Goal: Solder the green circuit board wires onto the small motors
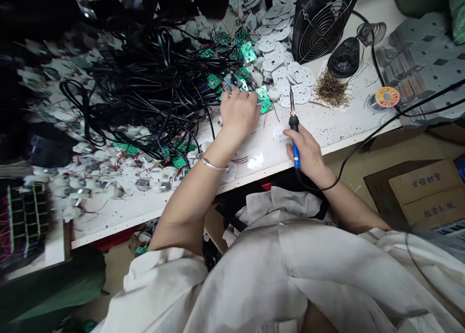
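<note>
My right hand [307, 151] is closed around the blue handle of a soldering iron [296, 154], its metal tip pointing away from me over the bench. Its black cord runs off to the right. My left hand [240, 111] reaches over the heap of green circuit boards [248, 52], palm down with fingers curled. Its fingertips are among boards and wires, and what they grip is hidden. Just right of those fingers lies another circuit board [264, 99] with thin red wires. White perforated discs [301, 94] lie beyond the iron's tip.
Tangled black cables [170, 76] and white motor-like parts [78, 171] cover the left. A black fan [325, 23] stands behind a dark, rounded holder [343, 57] and brown crumbs [331, 88]. A solder spool [387, 98] and stacked metal plates [421, 57] are right. Cardboard boxes [425, 188] sit below.
</note>
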{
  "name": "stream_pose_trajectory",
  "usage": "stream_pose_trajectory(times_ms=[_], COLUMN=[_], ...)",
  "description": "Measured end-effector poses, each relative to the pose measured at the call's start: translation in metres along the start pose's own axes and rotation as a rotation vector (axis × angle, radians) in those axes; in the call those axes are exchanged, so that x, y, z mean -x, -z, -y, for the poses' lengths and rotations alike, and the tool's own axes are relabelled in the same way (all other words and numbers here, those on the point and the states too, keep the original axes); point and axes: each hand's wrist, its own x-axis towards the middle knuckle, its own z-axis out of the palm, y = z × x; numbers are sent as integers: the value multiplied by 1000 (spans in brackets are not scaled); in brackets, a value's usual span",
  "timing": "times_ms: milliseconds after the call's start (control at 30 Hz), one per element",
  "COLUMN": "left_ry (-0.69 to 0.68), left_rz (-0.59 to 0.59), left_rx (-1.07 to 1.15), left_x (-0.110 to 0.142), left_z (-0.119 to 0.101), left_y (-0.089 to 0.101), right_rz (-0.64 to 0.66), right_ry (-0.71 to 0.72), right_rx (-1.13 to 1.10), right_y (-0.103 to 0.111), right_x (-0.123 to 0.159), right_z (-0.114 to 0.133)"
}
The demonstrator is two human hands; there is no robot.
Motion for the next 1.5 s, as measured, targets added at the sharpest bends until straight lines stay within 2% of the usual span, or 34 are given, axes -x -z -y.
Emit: stream_pose_trajectory(times_ms=[33,100,267,333,400,467,533,600,733,867,933,1067,1133,1200,1300,1400,1433,1500], left_ry=[-13,-37,-83,-98,-103,-90,-109,-205,-467,-656,-700,-616,-465,-244,26,133,118,28], left_rz=[14,60,185,239,244,178,118,138,260,428,481,497,439,249,-106,-295,-287,-186], left_rx=[-10,-35,-142,-213,-271,-284,-247,-190,-158,-229,-240,-179,10,240,484,492,430,270], left_x=[0,11,59,74,85,88,85,75,41,17,13,18,22,28,40,62,71,89], left_z=[-2,-7,-5,-2,-2,-5,-11,-15,-26,-43,-48,-41,-31,-21,-12,-7,-6,-4], left_y=[-4,1,50,63,66,61,51,41,30,36,38,33,36,49,92,134,139,131], right_rz=[-27,-63,-34,-13,2,19,29,28,-14,-65,-77,-128,-123,-93,-44,-19,-34,-16], right_ry=[3,16,43,13,-28,-65,-79,-65,-23,-20,-13,85,126,147,147,126,151,188], right_rx=[13,41,92,73,22,-41,-69,-40,59,147,177,222,219,218,223,171,123,64], right_y=[-1,-2,-1,0,1,2,1,0,1,6,8,6,6,5,5,5,4,1], right_x=[1,2,2,2,2,2,2,3,4,7,9,9,8,7,6,7,8,10], right_z=[0,1,2,3,3,3,3,2,2,6,6,2,0,-2,0,10,14,22])
